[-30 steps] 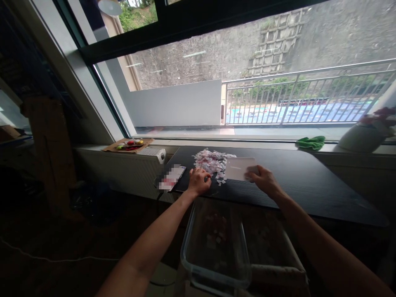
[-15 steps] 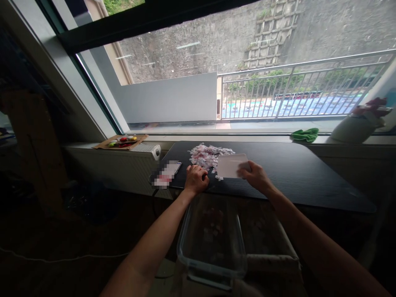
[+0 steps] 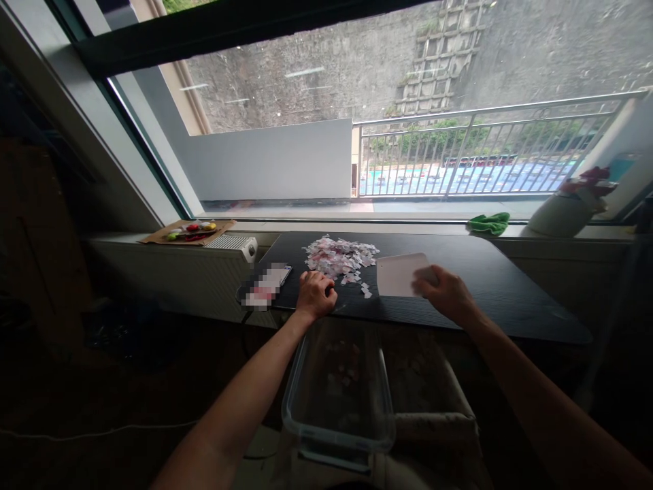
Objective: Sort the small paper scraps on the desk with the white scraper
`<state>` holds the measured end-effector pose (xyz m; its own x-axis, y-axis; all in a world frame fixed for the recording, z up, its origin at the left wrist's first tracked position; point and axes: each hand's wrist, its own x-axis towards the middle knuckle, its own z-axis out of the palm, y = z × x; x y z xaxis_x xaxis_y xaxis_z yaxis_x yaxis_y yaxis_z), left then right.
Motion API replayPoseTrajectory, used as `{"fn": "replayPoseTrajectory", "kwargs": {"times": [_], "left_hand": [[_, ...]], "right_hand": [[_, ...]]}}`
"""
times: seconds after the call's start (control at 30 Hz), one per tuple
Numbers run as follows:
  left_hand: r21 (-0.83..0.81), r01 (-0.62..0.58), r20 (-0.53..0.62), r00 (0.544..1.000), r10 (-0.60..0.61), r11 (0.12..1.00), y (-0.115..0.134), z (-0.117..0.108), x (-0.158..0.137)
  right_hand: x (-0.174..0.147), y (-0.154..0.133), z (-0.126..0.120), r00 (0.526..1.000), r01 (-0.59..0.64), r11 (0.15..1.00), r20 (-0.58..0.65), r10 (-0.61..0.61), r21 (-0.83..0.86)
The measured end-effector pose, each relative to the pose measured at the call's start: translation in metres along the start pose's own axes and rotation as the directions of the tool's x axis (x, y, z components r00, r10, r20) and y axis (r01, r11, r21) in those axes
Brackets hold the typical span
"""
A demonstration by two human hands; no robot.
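Observation:
My right hand (image 3: 445, 291) is closed round the right end of a flat pale rectangular card (image 3: 400, 275), held just over the dark tabletop. Left of the card lies a loose heap of small white and pinkish paper scraps (image 3: 339, 255). A few scraps lie apart at the heap's near edge. My left hand (image 3: 316, 295) rests at the table's near edge, beside the heap. Its fingers are curled in, and whatever they might hold is hidden. Below the edge stands a clear plastic box (image 3: 338, 435) with some scraps inside.
A phone (image 3: 268, 286), partly blurred out, lies on the dark table (image 3: 490, 286) to the left. Beyond are a radiator (image 3: 204, 262), a green cloth (image 3: 488, 224) and a pale rooster-shaped ornament (image 3: 566, 207) along the window. An open carton (image 3: 433, 415) stands right of the box.
My right hand has drawn the card rightward, away from the heap, leaving a gap between them. My left hand stays by the heap. The whole view has shifted slightly.

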<state>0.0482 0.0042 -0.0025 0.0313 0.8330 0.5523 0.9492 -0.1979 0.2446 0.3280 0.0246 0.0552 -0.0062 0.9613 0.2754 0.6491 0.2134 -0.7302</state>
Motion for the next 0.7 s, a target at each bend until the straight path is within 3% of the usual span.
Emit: {"fn": "replayPoseTrajectory", "kwargs": {"times": [0.23, 0.37, 0.6, 0.7], "left_hand": [[0.001, 0.007, 0.010, 1.000, -0.007, 1.000, 0.000, 0.000, 0.000], [0.003, 0.008, 0.009, 1.000, -0.008, 1.000, 0.000, 0.000, 0.000], [0.007, 0.005, 0.006, 1.000, -0.005, 1.000, 0.000, 0.000, 0.000], [0.009, 0.000, -0.001, 1.000, 0.000, 1.000, 0.000, 0.000, 0.000]], "right_hand": [[-0.007, -0.010, 0.019, 0.991, 0.066, 0.991, 0.112, -0.079, 0.116], [-0.001, -0.012, 0.027, 0.994, 0.083, 0.992, 0.056, -0.089, 0.100], [0.004, -0.006, 0.003, 0.994, 0.089, 0.995, 0.065, -0.086, -0.049], [0.001, -0.010, 0.001, 0.997, 0.057, 0.998, 0.060, -0.056, -0.002]]}}
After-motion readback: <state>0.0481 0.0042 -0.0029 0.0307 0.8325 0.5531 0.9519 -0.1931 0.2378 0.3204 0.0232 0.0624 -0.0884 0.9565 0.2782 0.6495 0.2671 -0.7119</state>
